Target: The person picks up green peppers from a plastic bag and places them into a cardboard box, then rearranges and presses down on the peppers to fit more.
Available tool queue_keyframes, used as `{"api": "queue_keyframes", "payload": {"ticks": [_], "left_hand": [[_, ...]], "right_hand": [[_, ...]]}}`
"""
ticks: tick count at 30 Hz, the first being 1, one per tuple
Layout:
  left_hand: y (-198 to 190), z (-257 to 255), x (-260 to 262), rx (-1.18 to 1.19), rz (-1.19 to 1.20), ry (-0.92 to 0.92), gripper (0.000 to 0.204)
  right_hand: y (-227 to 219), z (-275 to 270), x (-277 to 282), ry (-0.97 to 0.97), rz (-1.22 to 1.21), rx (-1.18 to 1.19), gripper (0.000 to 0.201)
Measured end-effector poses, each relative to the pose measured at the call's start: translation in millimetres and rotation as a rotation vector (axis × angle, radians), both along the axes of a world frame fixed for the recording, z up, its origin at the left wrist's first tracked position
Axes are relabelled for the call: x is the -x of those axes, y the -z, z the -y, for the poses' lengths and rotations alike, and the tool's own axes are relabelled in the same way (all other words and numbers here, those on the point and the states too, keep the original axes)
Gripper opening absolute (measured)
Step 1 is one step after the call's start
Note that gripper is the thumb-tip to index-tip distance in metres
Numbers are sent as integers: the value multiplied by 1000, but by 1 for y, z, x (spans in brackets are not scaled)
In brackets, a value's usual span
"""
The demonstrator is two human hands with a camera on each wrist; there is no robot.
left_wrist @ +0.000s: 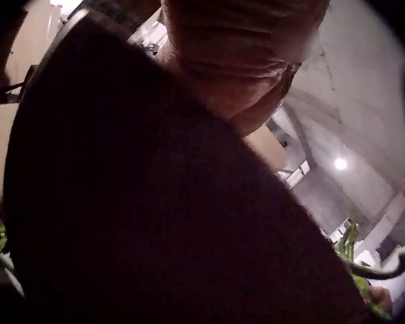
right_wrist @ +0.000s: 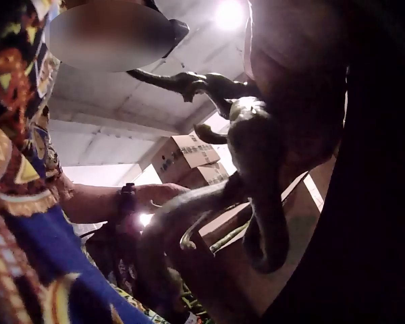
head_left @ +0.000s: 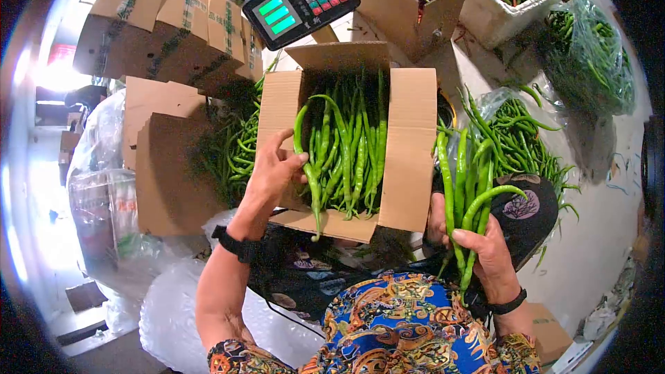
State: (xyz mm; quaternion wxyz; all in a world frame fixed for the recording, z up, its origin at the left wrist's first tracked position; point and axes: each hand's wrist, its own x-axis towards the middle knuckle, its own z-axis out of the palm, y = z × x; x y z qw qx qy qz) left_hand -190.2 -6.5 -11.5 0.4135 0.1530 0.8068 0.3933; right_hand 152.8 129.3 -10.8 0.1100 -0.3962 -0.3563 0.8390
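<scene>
An open cardboard box (head_left: 411, 149) stands in front of me, filled with long green chili peppers (head_left: 357, 142) lying lengthwise. At its left side my left hand (head_left: 272, 172) pinches a curved green chili pepper (head_left: 299, 131) between thumb and fingers; the pepper's tip hangs over the near flap. To the right of the box, my right hand (head_left: 490, 253) grips a small bunch of green chili peppers (head_left: 463, 173), thumb across them. In the right wrist view the bunch (right_wrist: 256, 142) looms dark and close. A dark shape covers much of the left wrist view.
A scale (head_left: 301, 1) with a lit green display is beyond the box. Loose peppers lie in a heap (head_left: 523, 135) at right and another (head_left: 242, 149) at left. Taped cartons (head_left: 166, 21) are stacked far left. A white foam box (head_left: 512, 17) of peppers stands far right.
</scene>
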Motion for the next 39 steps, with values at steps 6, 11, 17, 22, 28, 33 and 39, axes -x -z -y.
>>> {"api": "queue_keyframes", "payload": {"ticks": [6,11,17,22,28,33,39], "left_hand": [[32,-13,3,7,-58,15,63],[82,-13,4,223,-919,510,64],[21,-27,-22,267,-784,643,52],[-41,-46,-93,-125,-43,453,39],[-31,-55,-113,-221,509,321,41],[-31,-39,-78,-183,373,251,46],[-15,-25,-36,-139,263,203,48]], "right_hand": [[6,-4,0,-35,17,-2,39],[-12,-6,21,-7,-39,34,28],[0,-5,22,-19,-43,48,35],[-12,-4,33,-84,-42,109,38],[-3,6,34,-110,-71,-18,42],[-3,2,26,-63,-25,28,39],[1,-2,27,-55,-72,27,38]]}}
